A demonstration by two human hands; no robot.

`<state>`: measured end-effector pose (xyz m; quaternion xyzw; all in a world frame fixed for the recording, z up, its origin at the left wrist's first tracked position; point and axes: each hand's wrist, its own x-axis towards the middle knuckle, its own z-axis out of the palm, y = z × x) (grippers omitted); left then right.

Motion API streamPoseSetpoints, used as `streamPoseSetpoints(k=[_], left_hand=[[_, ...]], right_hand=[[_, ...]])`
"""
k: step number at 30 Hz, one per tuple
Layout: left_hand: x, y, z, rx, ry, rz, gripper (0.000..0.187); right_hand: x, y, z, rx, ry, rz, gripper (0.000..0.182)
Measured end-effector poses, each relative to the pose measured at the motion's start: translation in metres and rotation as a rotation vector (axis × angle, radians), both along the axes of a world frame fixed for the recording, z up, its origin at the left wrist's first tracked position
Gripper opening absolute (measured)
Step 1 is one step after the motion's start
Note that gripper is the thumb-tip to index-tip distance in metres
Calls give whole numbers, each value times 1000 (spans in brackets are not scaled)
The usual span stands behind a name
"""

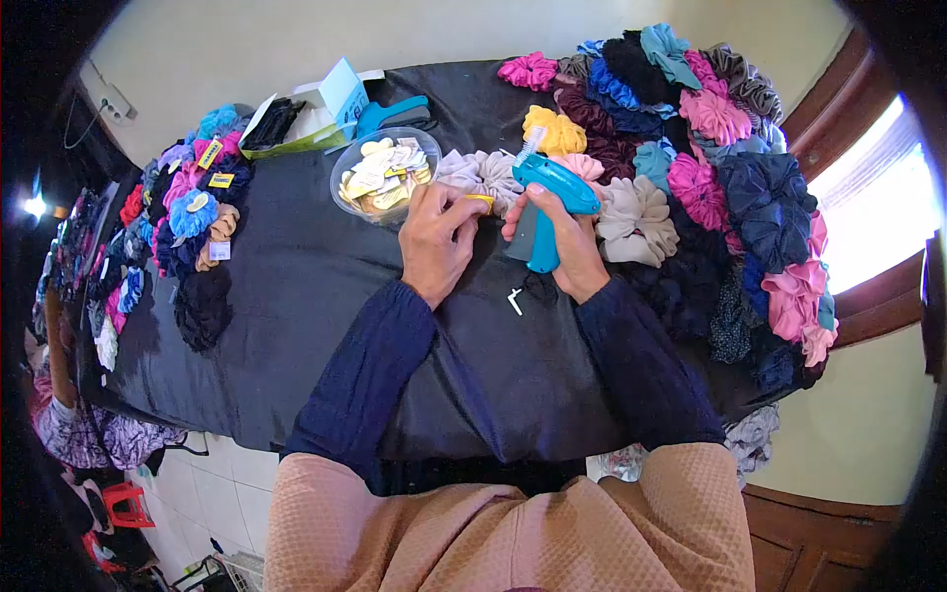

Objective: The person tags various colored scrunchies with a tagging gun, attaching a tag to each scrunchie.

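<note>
My right hand (569,242) is wrapped round the handle of a teal tagging gun (554,187), which stands upright with clear fasteners at its top. Just left of it, my left hand (439,232) pinches a small yellow tag (479,200) between thumb and finger. A pale lilac-grey scrunchie (480,172) lies behind and between both hands. Near my left hand is a clear round tub (386,175) of cream and yellow tags. A cream scrunchie (638,222) sits right of my right hand. A small white L-shaped piece (515,301) lies on the black cloth.
Heaped scrunchies (779,212) cover the table's right side. Another tagged pile (197,212) lies left. Behind the tub are an open box (306,113) and a second teal tool (395,113). At the far left edge another person's arm (61,355) shows.
</note>
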<state>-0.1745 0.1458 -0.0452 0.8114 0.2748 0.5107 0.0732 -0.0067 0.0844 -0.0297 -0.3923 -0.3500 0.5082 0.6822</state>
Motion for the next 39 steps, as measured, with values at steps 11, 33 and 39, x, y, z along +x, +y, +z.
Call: streamPoseSetpoints(k=[11, 33, 39], left_hand=[[1, 9, -9, -26, 20, -109, 39], [-5, 13, -14, -138, 186, 67, 29], [-4, 9, -9, -342, 116, 48, 29]], right_hand=[[0, -1, -1, -11, 11, -13, 26], [-2, -3, 3, 27, -5, -20, 23], [-2, -3, 2, 4, 7, -18, 23]])
